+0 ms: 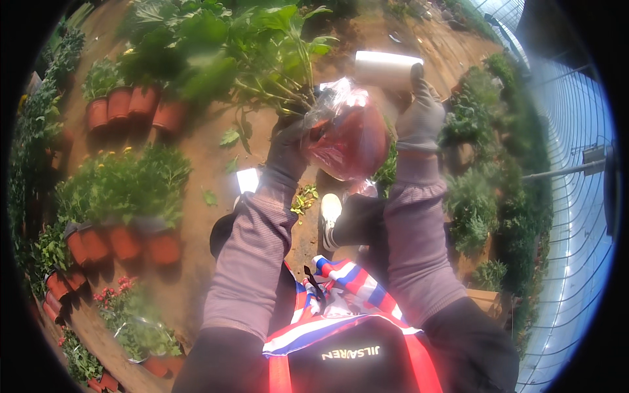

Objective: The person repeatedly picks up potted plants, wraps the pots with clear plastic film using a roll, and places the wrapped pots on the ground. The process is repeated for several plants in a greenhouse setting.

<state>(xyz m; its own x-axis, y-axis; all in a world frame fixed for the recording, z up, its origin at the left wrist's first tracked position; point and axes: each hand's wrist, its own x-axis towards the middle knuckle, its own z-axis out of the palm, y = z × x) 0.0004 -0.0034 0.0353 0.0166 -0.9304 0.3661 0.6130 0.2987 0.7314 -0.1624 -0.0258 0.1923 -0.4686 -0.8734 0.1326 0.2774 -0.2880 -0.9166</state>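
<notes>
My gloved left hand (287, 149) is wrapped round the side of a reddish-brown plant pot (354, 141) tipped on its side. Clear plastic film (335, 101) covers part of the pot and its rim. Out of the pot, toward the far left, spreads a leafy green plant (278, 62). To the right, my gloved right hand (421, 118) grips one end of a white roll of plastic film (388, 67), held just beyond the pot. Part of my left hand's fingers is hidden behind the pot and stems.
Rows of potted plants (124, 187) stand on the brown ground at left, with red-flowered ones (124, 295) nearer. More greenery (485, 164) lines the right, beside the greenhouse wall (570, 229). Loose leaves (303, 200) lie by my shoe (331, 213). A striped red, white and blue cloth (357, 281) covers my lap.
</notes>
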